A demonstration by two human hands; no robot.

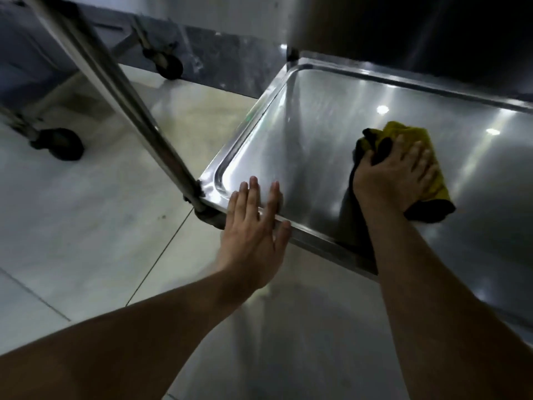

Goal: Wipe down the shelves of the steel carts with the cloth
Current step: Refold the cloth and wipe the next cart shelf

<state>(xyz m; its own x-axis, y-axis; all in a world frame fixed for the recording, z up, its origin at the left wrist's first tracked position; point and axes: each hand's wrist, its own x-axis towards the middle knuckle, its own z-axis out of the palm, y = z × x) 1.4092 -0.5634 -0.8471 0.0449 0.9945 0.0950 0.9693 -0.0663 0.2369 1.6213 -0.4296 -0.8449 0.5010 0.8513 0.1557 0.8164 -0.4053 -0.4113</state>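
Observation:
A low steel cart shelf [305, 134] with a raised rim fills the right half of the view. My right hand [395, 174] presses a crumpled yellow and black cloth [415, 134] flat onto the shelf, near its middle. My left hand [253, 229] lies flat with fingers spread on the shelf's near rim, close to the front left corner, holding nothing. A steel cart post [121, 96] rises from that corner toward the upper left.
A second cart stands at the upper left, with two black caster wheels [62, 144] [168, 64] on the pale tiled floor [86, 226]. A dark underside of an upper shelf [418, 27] hangs over the far right.

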